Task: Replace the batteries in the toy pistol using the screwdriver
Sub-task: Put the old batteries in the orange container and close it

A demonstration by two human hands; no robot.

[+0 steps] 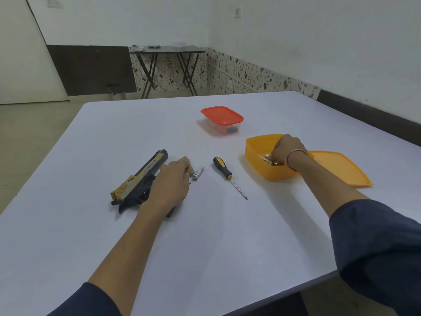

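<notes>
Approx. midway thru the job, I'd judge. The toy pistol (139, 179) lies flat on the table (227, 236), left of centre in the frame, muzzle toward upper right. The left hand (169, 187) rests on its grip end, fingers fairly straight and laid over it, pressing rather than wrapped round, as far as shows. A yellow cover (187, 163) sits at its fingertips, prob. the battery door, already off. One battery (198, 172) lies just right of it, w/ a tiny screw (190, 183) near the knuckles. So unscrewing and pulling at least one old cell look done. The screwdriver (227, 174) lies untouched in mid-frame, tip toward the lower right. The right hand (288, 148) is dipped into the open orange box (255, 156) at centre right, fingers bunched and pointing down among the loose batteries (267, 158). Can't tell if it has one pinched yet. The box's lid (337, 166) lies just beside it to the right. A red-lidded box (222, 115) stands shut further up, apart from both. Left to do: bring fresh cells over, seat them, refit the cover, drive the screw back in.
</notes>
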